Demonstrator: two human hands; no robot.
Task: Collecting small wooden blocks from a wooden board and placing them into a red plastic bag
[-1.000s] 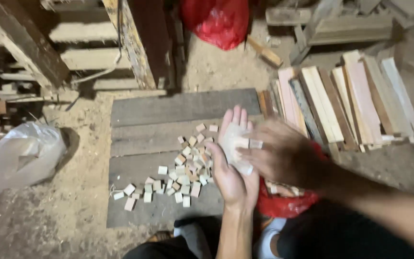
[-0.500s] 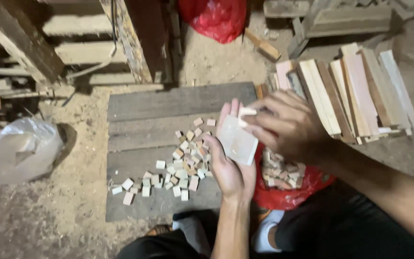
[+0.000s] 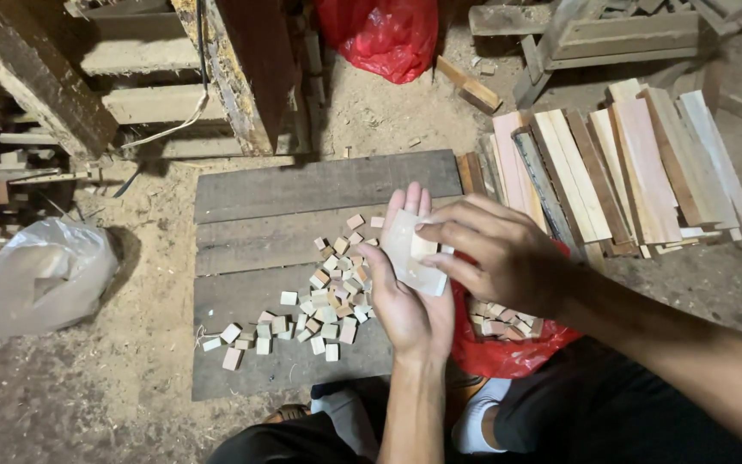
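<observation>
Dirt floor (image 3: 130,404), sandy and strewn with sawdust, runs across the whole scene. Grey weathered planks (image 3: 302,223), three laid side by side, form a flat rough work surface on it. To the right, a stack of wood strips (image 3: 629,172), long and flat, pale pink to brown, lies fanned with ends uneven. Far left, a clear plastic bag (image 3: 36,279), crumpled and glossy, sits on the dirt. Up top, a red plastic bag (image 3: 384,39), shiny and bunched, rests against dark timber posts. A second red bag (image 3: 508,344), just beside the person's knee, lies open with small wood blocks inside.

On the planks, a loose pile of small wood cubes (image 3: 328,301), pale and rough-cut, trails off to the lower left.

Left hand (image 3: 405,292), palm up and fingers flat, carries a thin pale sheet (image 3: 410,253), roughly rectangular, smooth-looking, resting on the palm and fingers above the planks. Right hand (image 3: 495,249) curls over it from the right, thumb and fingertips pinching a small pale wood block (image 3: 423,247) against the sheet.
</observation>
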